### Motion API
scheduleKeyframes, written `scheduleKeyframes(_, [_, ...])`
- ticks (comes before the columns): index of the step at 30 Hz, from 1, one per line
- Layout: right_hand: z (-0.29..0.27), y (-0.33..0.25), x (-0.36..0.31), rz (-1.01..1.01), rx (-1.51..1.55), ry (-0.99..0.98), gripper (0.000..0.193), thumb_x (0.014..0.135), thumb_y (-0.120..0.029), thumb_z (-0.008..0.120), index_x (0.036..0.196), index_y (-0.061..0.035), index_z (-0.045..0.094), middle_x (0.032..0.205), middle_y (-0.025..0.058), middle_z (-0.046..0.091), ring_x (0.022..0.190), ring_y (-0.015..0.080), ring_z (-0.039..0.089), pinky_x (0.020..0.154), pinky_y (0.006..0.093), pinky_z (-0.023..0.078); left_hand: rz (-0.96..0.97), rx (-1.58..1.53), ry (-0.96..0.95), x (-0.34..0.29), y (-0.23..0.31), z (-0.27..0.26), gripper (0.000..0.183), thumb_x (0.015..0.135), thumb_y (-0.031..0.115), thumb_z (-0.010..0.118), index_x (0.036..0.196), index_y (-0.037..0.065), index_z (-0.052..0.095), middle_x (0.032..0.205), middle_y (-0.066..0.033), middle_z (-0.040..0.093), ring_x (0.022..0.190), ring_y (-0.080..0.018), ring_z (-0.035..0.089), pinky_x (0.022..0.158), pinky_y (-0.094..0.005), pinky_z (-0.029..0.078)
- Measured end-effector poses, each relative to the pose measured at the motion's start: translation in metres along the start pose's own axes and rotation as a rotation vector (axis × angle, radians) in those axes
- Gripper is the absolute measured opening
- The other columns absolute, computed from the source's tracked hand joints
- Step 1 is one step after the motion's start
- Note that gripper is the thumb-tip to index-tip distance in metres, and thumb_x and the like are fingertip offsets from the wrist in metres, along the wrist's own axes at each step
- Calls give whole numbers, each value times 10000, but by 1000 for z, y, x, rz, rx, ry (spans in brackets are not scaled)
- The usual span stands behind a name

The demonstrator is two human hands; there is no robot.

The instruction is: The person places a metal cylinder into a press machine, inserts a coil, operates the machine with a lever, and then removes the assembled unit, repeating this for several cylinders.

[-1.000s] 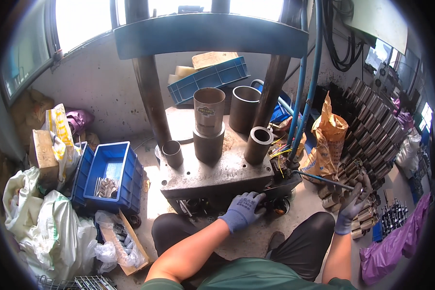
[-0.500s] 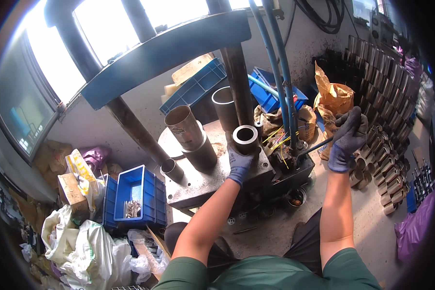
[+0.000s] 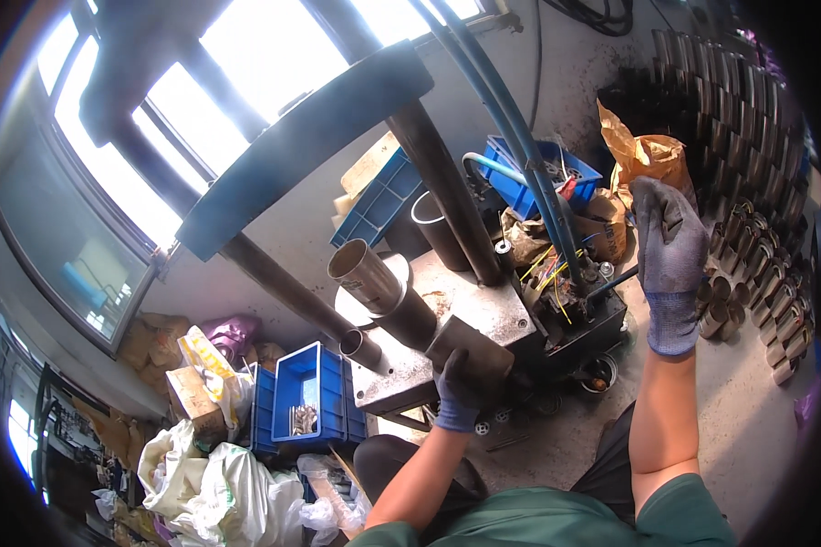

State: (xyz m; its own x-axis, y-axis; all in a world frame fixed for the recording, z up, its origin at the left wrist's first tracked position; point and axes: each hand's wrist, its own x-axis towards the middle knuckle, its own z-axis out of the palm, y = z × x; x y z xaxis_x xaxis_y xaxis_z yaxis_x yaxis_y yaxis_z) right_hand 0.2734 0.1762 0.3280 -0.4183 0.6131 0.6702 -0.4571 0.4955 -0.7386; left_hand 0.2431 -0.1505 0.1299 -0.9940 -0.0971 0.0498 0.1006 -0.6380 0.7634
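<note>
My left hand [image 3: 461, 390], in a grey-blue work glove, is closed around a dark metal cylinder [image 3: 472, 354]. The cylinder is tilted at the front edge of a press's steel plate [image 3: 456, 287]. Left of it, a shiny metal tube [image 3: 363, 273] rises from a dark, wider cylinder [image 3: 408, 317]. A short tube [image 3: 360, 348] stands at the plate's left corner, and a wide tube [image 3: 440, 235] farther back. My right hand [image 3: 670, 242], also gloved, is raised with curled fingers. A dark rod [image 3: 613, 281] runs up to its edge; whether the fingers hold it is hidden.
The press's blue crossbeam [image 3: 310, 137] and steel column [image 3: 447, 196] stand over the plate. Blue hoses [image 3: 529, 155] drop beside loose coloured wires. A blue bin [image 3: 315, 397] and white sacks [image 3: 219, 492] are at left. Stacked metal tubes [image 3: 734, 118] and a brown paper bag [image 3: 652, 164] are at right.
My left hand has brought the thick-walled cylinder from upright on the plate toward me and tipped it. My right hand stays raised by the rod. The whole view has shifted.
</note>
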Motion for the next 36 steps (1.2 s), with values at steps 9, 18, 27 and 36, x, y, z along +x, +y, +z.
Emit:
scheduleKeyframes(9, [-13,-35,-9,-91,-77,-126,251,981,-81,690,1208,24,709,1114,144,744,1042,226,727,954,339,550,704,443,-293,29,195,69,702,811,195,778,1438,14,521,1339,-146,626,1220,-299,631,1042,-436,537])
scheduleKeyframes(18, [-20,-43,-7,-48,-70,-188,241,982,-106,696,1184,25,697,1090,147,731,974,231,735,876,336,578,839,769,49,159,256,71,785,681,35,917,1371,15,545,1300,-121,634,1134,-255,643,968,-373,564])
scheduleKeyframes(27, [-18,-45,-8,-79,-115,-183,290,972,-172,740,1183,25,708,1067,134,753,992,230,742,897,339,569,673,677,267,179,253,80,781,625,65,977,1292,40,571,1214,-99,662,1067,-227,664,920,-354,583])
scheduleKeyframes(36, [-21,-58,-11,-18,-46,-260,339,979,-190,746,1233,30,704,1125,145,764,1045,211,735,961,342,557,726,973,200,179,213,27,863,667,184,994,1358,38,498,1259,-127,637,1123,-237,642,962,-354,547])
